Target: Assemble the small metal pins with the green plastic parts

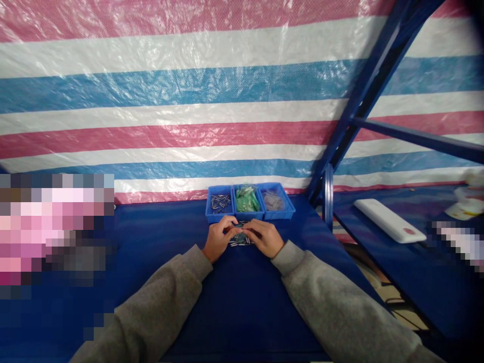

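My left hand (218, 238) and my right hand (267, 238) meet over the blue table, fingertips pinched close together. Whatever small piece they hold between them is too small to make out. Right below the fingers lies a pile of small slender metal pieces (242, 241), some with green on them, partly hidden by my hands. Just beyond stand three blue bins side by side. Loose metal pins (220, 203) lie in the left bin (218, 219). Green plastic with pale pieces (247, 199) fills the middle one, and a clear bag (274, 200) sits in the right bin (283, 215).
A striped plastic sheet (170, 136) hangs behind the blue table (242, 312). At the right rises a blue metal frame (350, 116). Past a gap, a second table (393, 262) bears a white oblong box (389, 220). Pixelated areas cover the left side and far right.
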`<state>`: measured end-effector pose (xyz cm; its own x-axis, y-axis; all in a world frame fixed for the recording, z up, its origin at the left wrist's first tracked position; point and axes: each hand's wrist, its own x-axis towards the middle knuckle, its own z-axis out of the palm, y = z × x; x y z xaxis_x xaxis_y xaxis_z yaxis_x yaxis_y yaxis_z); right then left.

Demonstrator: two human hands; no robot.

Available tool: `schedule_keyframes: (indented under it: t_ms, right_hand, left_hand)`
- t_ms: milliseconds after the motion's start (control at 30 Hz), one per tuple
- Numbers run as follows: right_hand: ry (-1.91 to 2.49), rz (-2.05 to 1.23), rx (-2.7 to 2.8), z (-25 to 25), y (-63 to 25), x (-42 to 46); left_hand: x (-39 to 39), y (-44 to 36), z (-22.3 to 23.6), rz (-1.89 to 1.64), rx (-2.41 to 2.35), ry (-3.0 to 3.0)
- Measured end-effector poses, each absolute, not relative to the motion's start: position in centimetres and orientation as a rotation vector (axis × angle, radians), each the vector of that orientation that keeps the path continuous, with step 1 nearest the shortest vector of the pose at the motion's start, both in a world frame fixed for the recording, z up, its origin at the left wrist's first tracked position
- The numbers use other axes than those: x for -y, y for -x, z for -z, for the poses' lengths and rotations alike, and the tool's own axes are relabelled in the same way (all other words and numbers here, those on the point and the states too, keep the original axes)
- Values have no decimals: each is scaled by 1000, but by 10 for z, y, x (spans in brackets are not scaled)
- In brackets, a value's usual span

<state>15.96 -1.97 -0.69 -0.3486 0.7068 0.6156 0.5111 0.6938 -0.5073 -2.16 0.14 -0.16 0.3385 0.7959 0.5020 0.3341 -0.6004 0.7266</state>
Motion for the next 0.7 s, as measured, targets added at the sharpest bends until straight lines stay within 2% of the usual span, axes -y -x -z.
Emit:
schedule_keyframes:
  t_ms: [700]
  right_hand:
    - [997, -262, 1976, 9, -160, 18]
  left_hand:
    - [1, 22, -3, -1178, -1050, -2352]
